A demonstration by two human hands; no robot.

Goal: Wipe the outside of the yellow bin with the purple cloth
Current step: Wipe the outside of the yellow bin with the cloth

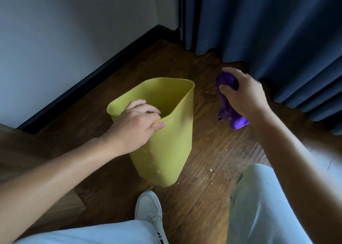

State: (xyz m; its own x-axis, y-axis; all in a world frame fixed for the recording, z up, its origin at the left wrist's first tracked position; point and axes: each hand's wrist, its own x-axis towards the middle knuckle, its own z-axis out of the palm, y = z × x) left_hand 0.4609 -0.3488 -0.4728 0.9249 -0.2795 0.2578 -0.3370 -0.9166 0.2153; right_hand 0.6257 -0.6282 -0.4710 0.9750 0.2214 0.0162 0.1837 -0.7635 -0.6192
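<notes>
Left hand [134, 123] grip: clamped on yellow bin [166, 142] near rim, fingers inside, thumb outside.
Right hand [242, 93] grip: closed around bunched purple cloth [226, 112], held clear of bin.
Bin: tilted on wooden floor [203, 206].
Writing: none legible.

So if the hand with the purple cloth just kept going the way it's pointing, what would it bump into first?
Probably the wooden floor. The right hand, clutching the purple cloth, points away and leftward, past the yellow bin, so it likely misses it. Depth is hard to judge here.
</notes>
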